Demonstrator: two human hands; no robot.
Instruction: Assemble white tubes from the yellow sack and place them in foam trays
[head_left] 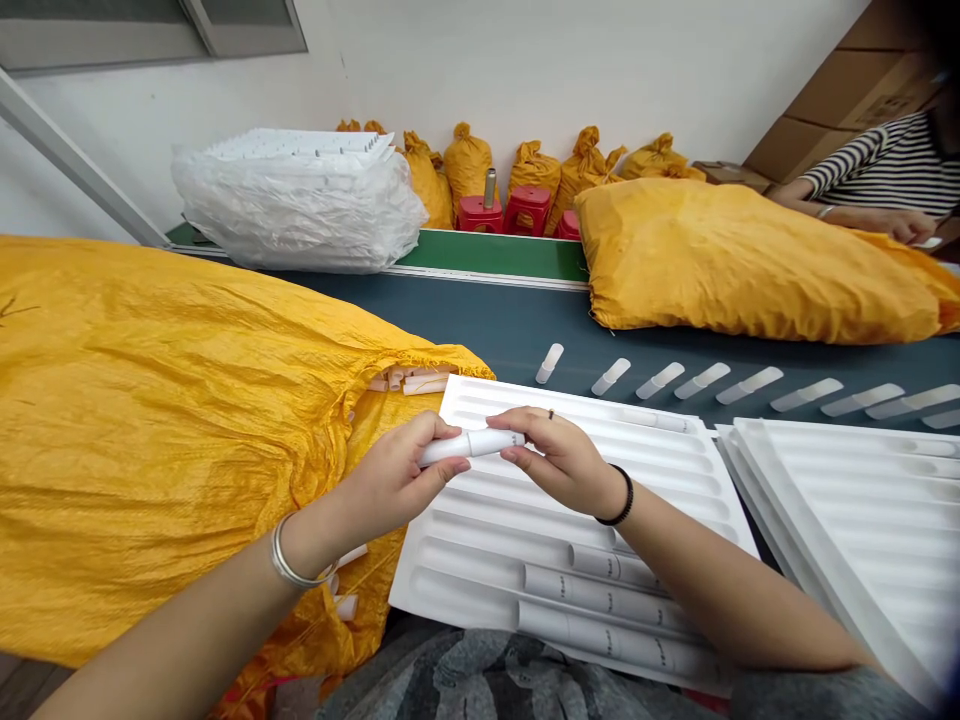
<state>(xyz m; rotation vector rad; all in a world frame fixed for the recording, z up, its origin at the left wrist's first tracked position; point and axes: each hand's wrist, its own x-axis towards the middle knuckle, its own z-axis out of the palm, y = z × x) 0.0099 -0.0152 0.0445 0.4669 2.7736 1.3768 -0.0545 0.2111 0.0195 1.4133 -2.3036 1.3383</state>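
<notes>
Both hands, left (390, 475) and right (559, 460), pinch 1 smooth white tube (472, 444) above ribbed tray (675, 470).

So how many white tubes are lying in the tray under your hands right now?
3 in the white tray, in its nearest grooves: one, one, one. The right forearm covers their right ends and could hide more. Another tube is held above.
</notes>
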